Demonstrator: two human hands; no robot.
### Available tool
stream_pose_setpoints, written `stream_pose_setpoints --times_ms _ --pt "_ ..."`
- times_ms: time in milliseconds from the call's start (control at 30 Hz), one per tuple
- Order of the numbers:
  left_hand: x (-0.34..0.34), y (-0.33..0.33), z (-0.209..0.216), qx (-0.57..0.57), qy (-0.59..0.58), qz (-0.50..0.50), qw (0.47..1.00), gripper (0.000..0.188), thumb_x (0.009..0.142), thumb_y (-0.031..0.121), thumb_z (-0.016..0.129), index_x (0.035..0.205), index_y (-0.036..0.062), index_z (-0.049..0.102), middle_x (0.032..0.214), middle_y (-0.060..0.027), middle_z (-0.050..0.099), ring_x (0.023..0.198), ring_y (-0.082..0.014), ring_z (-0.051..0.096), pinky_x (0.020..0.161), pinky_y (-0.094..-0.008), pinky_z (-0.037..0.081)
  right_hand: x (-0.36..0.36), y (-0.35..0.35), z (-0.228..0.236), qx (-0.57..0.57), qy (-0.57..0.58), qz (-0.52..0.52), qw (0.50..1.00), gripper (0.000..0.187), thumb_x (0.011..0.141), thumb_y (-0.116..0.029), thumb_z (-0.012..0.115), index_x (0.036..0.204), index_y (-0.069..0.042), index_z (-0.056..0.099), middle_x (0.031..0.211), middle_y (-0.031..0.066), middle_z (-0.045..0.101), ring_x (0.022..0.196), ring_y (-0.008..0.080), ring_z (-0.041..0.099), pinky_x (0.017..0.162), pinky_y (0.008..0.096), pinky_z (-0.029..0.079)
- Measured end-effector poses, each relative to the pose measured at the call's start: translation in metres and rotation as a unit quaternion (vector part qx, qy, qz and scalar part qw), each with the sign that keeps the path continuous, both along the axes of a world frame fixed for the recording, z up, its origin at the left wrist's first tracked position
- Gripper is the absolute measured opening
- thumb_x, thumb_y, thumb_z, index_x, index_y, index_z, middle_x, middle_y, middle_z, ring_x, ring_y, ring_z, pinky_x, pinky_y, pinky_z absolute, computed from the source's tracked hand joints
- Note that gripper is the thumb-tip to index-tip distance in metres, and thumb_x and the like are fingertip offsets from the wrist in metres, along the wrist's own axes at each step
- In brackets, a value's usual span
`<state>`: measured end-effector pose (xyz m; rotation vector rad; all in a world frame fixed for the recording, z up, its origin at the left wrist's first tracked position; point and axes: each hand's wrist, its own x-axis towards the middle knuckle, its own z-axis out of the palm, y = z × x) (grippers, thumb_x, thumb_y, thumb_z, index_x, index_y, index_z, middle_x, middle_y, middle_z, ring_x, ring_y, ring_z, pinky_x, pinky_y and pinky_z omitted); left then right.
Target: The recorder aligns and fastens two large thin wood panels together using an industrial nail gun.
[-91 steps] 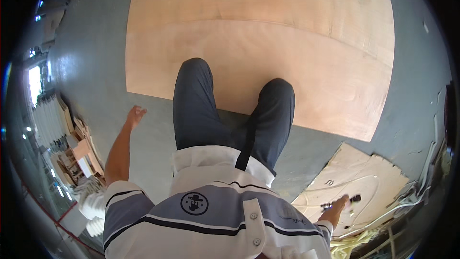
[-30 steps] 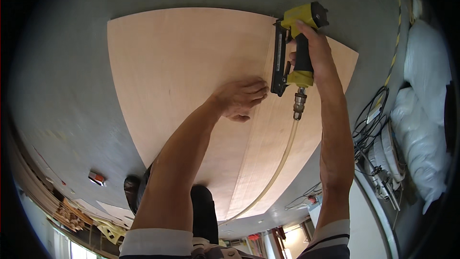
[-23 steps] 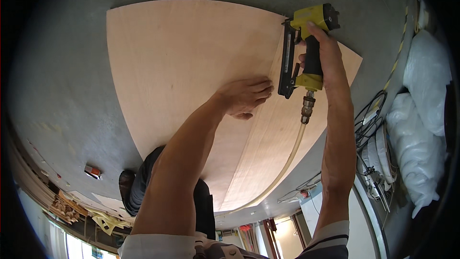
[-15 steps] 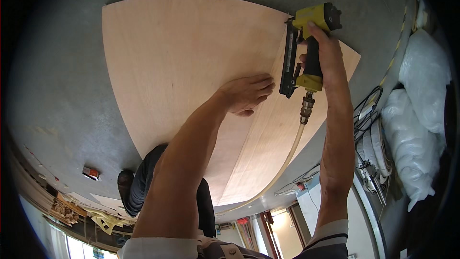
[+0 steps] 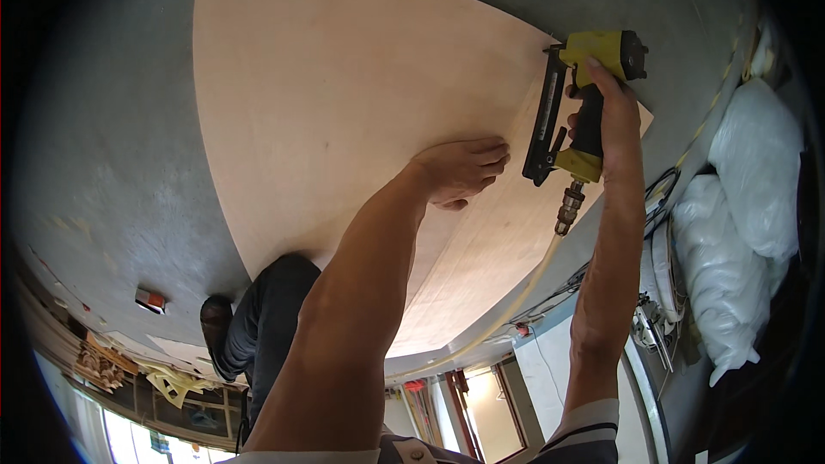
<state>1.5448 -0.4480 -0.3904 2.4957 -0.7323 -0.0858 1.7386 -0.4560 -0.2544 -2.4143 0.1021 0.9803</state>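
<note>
Plywood sheet (image 5: 344, 120), pale and broad, lies flat on the grey concrete floor (image 5: 103, 163) and fills most of the view; everything else can be placed from it. The person's left hand (image 5: 455, 174) is spread palm-down on the sheet, fingers together and flat, pressing on the wood a little in from its right edge. Just to the right of that hand, over the sheet's right corner, the right hand (image 5: 606, 125) is closed around the black grip of a yellow nail gun (image 5: 580, 103), forefinger laid up along the body. The gun's black magazine (image 5: 543, 120) runs down the side facing the left hand. I cannot tell from here whether its nose touches the wood.

A pale air hose (image 5: 498, 318) runs from the brass fitting under the grip and trails across the near part of the sheet toward its lower edge.

As for progress, I would judge the fastening is under way rather than finished: the sheet is laid in place and held down, the tool is in hand at the right edge, yet no nail heads can be made out on the surface, so how much is already fixed stays unclear.

Beyond the sheet's right edge sit white plastic sacks (image 5: 748, 180) and loose cables (image 5: 662, 185). At its near edge the person's dark trouser leg (image 5: 266, 326) shows.
</note>
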Motion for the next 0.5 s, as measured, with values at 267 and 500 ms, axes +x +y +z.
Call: stream_pose_setpoints --times_ms 267,500 --pt "-0.0072 -0.0024 -0.0042 0.0 -0.004 -0.009 1.0 0.064 0.077 0.048 0.062 0.118 -0.0009 0.062 0.138 -0.0138 0.048 0.136 -0.0283 0.033 0.121 -0.0428 0.016 -0.0017 -0.0006 -0.0053 0.006 0.011 -0.001 1.0 0.045 0.084 -0.042 0.064 0.103 -0.001 0.062 0.079 0.0061 0.06 0.047 0.0138 0.056 0.042 0.0265 0.046" --pt "-0.0034 -0.007 -0.0026 0.007 -0.009 -0.011 1.0 0.066 0.076 0.049 0.063 0.119 -0.0009 0.061 0.137 -0.0134 0.048 0.135 -0.0285 0.034 0.121 -0.0428 0.016 0.0 -0.0075 -0.0107 0.052 -0.006 -0.019 0.998 0.041 0.085 -0.043 0.064 0.103 -0.006 0.062 0.078 0.0064 0.061 0.045 0.0127 0.054 0.041 0.0251 0.046"
